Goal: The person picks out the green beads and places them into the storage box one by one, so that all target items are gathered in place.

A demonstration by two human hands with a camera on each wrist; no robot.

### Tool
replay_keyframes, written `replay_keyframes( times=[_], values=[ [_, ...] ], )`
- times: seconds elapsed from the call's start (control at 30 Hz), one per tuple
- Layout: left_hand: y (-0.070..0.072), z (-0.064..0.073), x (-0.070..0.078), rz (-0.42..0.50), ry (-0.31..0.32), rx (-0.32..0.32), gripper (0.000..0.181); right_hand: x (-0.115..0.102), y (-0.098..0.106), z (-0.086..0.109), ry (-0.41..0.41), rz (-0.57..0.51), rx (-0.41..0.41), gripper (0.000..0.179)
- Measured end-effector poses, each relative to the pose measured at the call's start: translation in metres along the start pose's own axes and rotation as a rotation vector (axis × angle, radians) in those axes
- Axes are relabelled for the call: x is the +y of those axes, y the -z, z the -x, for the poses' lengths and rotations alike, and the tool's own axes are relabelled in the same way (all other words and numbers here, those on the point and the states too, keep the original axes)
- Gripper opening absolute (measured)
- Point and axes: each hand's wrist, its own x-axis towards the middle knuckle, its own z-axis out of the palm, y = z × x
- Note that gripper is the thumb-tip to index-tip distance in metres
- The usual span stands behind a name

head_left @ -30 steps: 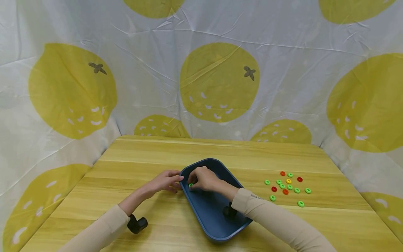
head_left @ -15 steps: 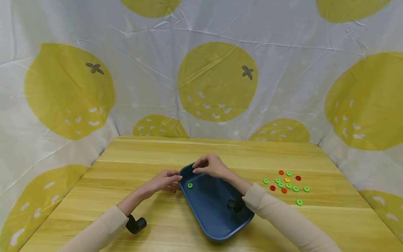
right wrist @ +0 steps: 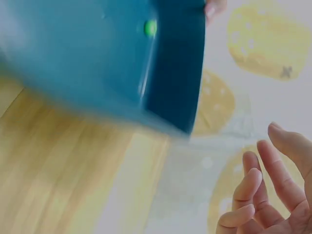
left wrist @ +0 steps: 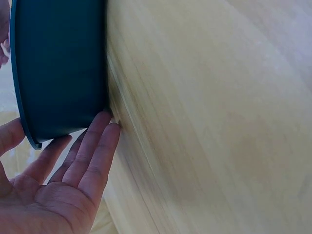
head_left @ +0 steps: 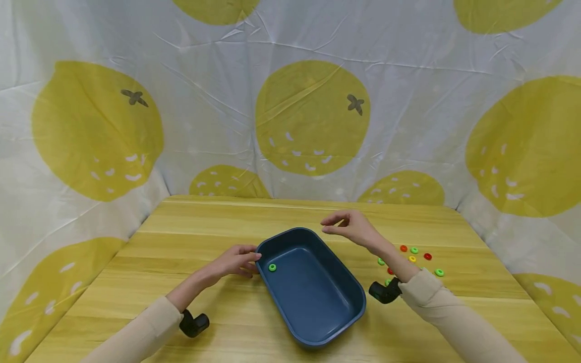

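Note:
A dark blue rectangular tub [head_left: 313,297] stands at a slant on the wooden table. One small green ring [head_left: 272,267] lies inside it, near its left corner. My left hand [head_left: 236,260] rests on the outside of that corner; in the left wrist view its fingers [left wrist: 92,161] lie fairly straight along the tub's wall, with the thumb at the rim. My right hand [head_left: 353,228] hovers beyond the tub's right side, apart from it. Its fingers are loosely bent, and the right wrist view shows nothing between the thumb and fingers.
To the right lie several loose rings, among them a yellow ring [head_left: 412,259], a red ring [head_left: 427,256] and a green ring [head_left: 439,273]; my right forearm hides some. A lemon-print cloth [head_left: 313,121] hangs behind the table [head_left: 218,217].
The right hand has let go of the green ring in the tub, risen over the rim and moved right toward the loose rings. The left hand has stayed at the tub's corner.

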Motion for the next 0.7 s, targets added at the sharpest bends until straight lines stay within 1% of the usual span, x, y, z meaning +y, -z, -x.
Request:
replay_keyframes(
  times=[0.13,0.3,0.53,0.7],
  values=[
    [0.0,0.0,0.0,0.004,0.004,0.003,0.051,0.017,0.018,0.016,-0.055,0.006,0.028,0.032],
    [0.001,-0.001,-0.002,0.009,0.005,0.008,0.05,0.04,0.033,0.036,-0.1,0.054,0.079,0.033],
    [-0.001,-0.002,-0.002,0.009,0.006,0.005,0.055,0.074,0.045,0.057,-0.148,0.134,0.129,0.034],
    [0.0,-0.001,-0.002,0.014,0.024,0.021,0.059,0.099,0.047,0.066,-0.149,0.176,0.159,0.028]
  ],
)
